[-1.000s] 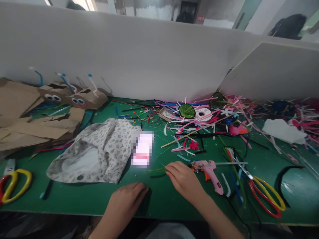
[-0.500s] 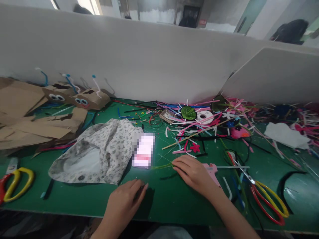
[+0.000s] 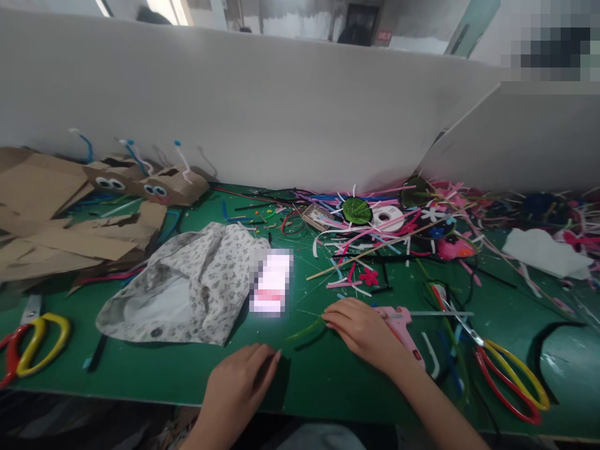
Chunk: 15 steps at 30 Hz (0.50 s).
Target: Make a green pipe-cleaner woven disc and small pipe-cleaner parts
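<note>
My right hand (image 3: 363, 331) lies over the green table (image 3: 140, 375) with its fingertips pinched on a thin green strip (image 3: 304, 329) that trails left from them. A pink glue gun (image 3: 400, 331) lies just behind and right of that hand, partly hidden by it. My left hand (image 3: 239, 387) rests near the table's front edge, fingers held together and stretched forward; nothing shows in it. A bright blurred rectangle (image 3: 272, 282) sits a little beyond both hands.
A flowered cloth (image 3: 187, 294) lies left of the hands. Cardboard pieces with googly eyes (image 3: 112, 187) are at the far left, red-yellow scissors (image 3: 32, 340) at the left edge and another pair (image 3: 510, 375) at the right. Coloured strips and pipe cleaners (image 3: 389, 231) clutter the back right.
My right hand slid from beside the glue gun's nozzle to partly over the gun, and the green strip's free end dropped toward me. The left hand barely moved.
</note>
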Motion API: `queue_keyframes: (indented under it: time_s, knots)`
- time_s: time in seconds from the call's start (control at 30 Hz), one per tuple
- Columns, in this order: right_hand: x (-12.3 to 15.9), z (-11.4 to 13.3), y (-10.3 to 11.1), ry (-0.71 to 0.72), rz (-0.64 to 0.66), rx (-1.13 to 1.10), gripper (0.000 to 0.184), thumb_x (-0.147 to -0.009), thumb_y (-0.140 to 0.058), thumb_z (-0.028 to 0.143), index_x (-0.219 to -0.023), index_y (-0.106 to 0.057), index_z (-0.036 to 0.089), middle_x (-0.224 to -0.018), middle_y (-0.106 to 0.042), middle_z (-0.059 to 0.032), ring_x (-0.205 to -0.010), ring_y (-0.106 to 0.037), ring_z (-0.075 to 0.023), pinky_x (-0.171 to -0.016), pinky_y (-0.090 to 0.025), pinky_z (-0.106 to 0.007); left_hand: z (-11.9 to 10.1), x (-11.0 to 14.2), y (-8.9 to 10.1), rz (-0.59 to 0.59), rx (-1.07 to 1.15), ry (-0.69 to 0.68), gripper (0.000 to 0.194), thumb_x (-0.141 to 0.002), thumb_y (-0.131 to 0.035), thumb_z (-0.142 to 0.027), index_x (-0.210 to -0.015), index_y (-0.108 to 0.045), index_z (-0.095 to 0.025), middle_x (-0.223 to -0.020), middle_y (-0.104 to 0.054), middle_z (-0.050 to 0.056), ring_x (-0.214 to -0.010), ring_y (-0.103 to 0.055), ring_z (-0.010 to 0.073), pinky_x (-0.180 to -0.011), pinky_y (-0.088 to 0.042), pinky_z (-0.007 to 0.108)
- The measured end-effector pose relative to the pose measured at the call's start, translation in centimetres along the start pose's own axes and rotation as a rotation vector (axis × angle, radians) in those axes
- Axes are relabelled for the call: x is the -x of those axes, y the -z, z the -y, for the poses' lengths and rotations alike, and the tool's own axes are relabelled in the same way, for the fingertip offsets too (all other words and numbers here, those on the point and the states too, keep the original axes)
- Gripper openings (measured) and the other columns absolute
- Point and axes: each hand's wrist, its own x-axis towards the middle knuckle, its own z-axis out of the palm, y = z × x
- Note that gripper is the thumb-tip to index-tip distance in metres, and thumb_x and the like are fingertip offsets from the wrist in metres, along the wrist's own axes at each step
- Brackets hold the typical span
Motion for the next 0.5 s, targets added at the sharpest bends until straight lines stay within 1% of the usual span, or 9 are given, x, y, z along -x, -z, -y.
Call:
queue_keyframes:
  time_s: [0.1, 0.17, 0.33, 0.5]
  knots:
    - [-0.2, 0.2, -0.2, 0.033, 0.004, 0.009, 0.024, -0.094, -0.045, 0.012, -0.108, -0.065, 0.018, -0.102, -0.068, -0.0067, -0.094, -0.060, -0.0190, -0.083, -0.050, -0.038, -0.1, 0.0, 0.1, 0.008, 0.007, 0.000, 0.027, -0.098, -0.041, -0.035, -0.080, -0.059, -0.025, -0.069, -0.066, 0.000, -0.060, -0.065, 0.0167, -0.053, -0.040, 0.026]
    - [-0.4, 0.1, 0.0, 0.042, -0.002, 0.025, 0.025, -0.094, -0.045, 0.011, -0.108, -0.064, 0.018, -0.103, -0.068, -0.0070, -0.094, -0.059, -0.0194, -0.084, -0.050, -0.037, 0.0, 0.0, 0.2, 0.003, 0.007, 0.004, 0.027, -0.098, -0.041, -0.034, -0.080, -0.059, -0.024, -0.069, -0.066, 0.000, -0.061, -0.065, 0.0171, -0.053, -0.040, 0.026]
    - [-0.6, -1.1, 0.5, 0.062, 0.018, 0.100, 0.035, -0.087, -0.042, 0.000, -0.109, -0.064, 0.017, -0.108, -0.067, -0.0070, -0.100, -0.058, -0.0205, -0.089, -0.049, -0.038, 0.5, 0.5, -0.1, -0.015, -0.016, 0.012, 0.027, -0.098, -0.041, -0.035, -0.082, -0.060, -0.024, -0.071, -0.067, 0.000, -0.061, -0.066, 0.0180, -0.053, -0.041, 0.027]
    - [-0.6, -1.9, 0.4, 0.067, 0.052, 0.103, 0.037, -0.084, -0.044, -0.001, -0.109, -0.064, 0.017, -0.109, -0.067, -0.0068, -0.100, -0.059, -0.0202, -0.089, -0.050, -0.038, 0.3, 0.6, -0.5, -0.036, 0.006, 0.002, 0.029, -0.099, -0.039, -0.036, -0.082, -0.060, -0.024, -0.070, -0.066, -0.001, -0.060, -0.066, 0.0172, -0.051, -0.041, 0.026]
